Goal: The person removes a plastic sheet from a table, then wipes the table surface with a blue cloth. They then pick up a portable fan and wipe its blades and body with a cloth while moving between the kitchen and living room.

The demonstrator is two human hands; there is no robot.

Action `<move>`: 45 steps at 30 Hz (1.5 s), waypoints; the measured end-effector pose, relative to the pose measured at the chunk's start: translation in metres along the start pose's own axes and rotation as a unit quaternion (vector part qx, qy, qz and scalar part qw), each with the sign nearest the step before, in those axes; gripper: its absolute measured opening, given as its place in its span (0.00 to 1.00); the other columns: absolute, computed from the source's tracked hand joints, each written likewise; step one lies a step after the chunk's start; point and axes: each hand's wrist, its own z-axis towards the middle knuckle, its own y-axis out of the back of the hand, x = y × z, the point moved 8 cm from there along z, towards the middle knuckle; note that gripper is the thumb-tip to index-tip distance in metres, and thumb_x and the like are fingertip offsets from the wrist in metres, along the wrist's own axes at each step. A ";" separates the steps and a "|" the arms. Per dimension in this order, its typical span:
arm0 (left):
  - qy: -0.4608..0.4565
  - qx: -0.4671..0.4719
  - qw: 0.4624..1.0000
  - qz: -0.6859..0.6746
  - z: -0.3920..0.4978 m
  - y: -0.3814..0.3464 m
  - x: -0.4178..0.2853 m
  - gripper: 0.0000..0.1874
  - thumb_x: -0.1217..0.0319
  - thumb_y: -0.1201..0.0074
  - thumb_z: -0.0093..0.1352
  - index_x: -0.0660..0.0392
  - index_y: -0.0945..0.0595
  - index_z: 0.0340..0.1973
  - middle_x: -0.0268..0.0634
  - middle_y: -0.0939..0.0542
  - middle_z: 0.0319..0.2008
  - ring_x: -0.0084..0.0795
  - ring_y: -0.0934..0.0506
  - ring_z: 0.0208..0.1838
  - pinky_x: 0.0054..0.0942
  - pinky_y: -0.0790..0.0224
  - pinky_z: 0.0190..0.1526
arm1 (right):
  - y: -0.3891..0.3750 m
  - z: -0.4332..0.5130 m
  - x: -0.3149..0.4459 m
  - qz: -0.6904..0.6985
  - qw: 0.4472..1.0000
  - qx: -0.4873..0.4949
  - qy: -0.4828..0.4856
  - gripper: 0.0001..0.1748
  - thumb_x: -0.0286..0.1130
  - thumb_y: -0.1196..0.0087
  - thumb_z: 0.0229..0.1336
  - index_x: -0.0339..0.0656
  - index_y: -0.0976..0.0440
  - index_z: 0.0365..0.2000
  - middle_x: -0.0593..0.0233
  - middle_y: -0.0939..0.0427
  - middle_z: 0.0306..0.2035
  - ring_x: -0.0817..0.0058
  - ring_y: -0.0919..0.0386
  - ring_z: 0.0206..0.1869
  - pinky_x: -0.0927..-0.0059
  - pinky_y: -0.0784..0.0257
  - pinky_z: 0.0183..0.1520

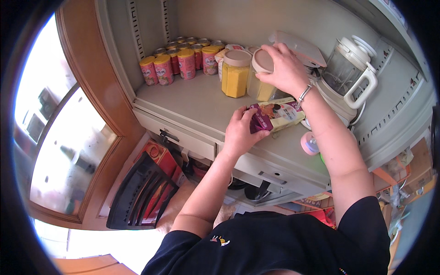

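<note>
My left hand (244, 130) grips the near left end of a purple and cream box (278, 113) lying at the shelf's front. Above and behind it, my right hand (283, 67), with a metal bracelet at the wrist, is closed round the beige lid of a clear jar (263, 62) with pale yellow contents low inside. To that jar's left stands a similar lidded jar (235, 77) full of yellow contents. Part of the held jar's lower body is hidden behind the box. Whether the jar rests on the shelf, I cannot tell.
Pink and red cans (186, 64) stand in rows at the back left. On the right is a white blender (347, 72), with a pink round object (309, 143) nearer the edge. Below the shelf are drawers (178, 135); a wooden-framed door (99, 68) stands at the left.
</note>
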 end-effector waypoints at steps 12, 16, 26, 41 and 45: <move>-0.028 -0.057 0.996 0.059 -0.019 0.005 -0.022 0.34 0.61 0.28 0.52 0.56 0.24 0.52 0.54 0.30 0.55 0.53 0.27 0.56 0.42 0.30 0.55 | -0.063 0.001 0.002 -0.110 0.988 0.093 -0.050 0.38 0.51 0.43 0.51 0.41 0.36 0.59 0.48 0.32 0.54 0.52 0.27 0.52 0.58 0.26 0.52; -0.033 -0.057 0.997 0.050 -0.019 0.003 -0.021 0.34 0.61 0.29 0.52 0.56 0.25 0.52 0.54 0.30 0.56 0.54 0.27 0.55 0.42 0.30 0.54 | -0.071 -0.005 -0.008 -0.106 0.991 0.056 -0.055 0.36 0.50 0.44 0.54 0.40 0.36 0.58 0.50 0.31 0.55 0.51 0.28 0.53 0.56 0.27 0.52; -0.032 -0.063 0.996 0.049 -0.018 0.003 -0.014 0.34 0.63 0.29 0.53 0.55 0.25 0.53 0.55 0.31 0.56 0.53 0.27 0.55 0.42 0.29 0.54 | -0.033 -0.056 0.009 -0.137 0.988 -0.072 0.027 0.33 0.36 0.33 0.44 0.45 0.31 0.53 0.60 0.30 0.51 0.60 0.32 0.54 0.60 0.28 0.50; -0.029 -0.036 0.997 0.069 0.014 -0.002 0.004 0.30 0.70 0.32 0.55 0.54 0.23 0.54 0.51 0.28 0.57 0.50 0.28 0.58 0.39 0.32 0.57 | 0.022 -0.117 -0.036 0.047 0.986 -0.162 -0.004 0.31 0.26 0.36 0.45 0.45 0.30 0.54 0.61 0.29 0.51 0.62 0.26 0.48 0.63 0.28 0.49; -0.042 -0.045 0.995 0.077 0.010 -0.006 -0.009 0.28 0.71 0.34 0.55 0.54 0.22 0.53 0.48 0.26 0.55 0.49 0.27 0.56 0.38 0.31 0.56 | 0.047 -0.193 -0.050 0.163 0.975 -0.131 -0.069 0.25 0.23 0.38 0.46 0.41 0.27 0.49 0.59 0.25 0.46 0.60 0.24 0.46 0.63 0.28 0.48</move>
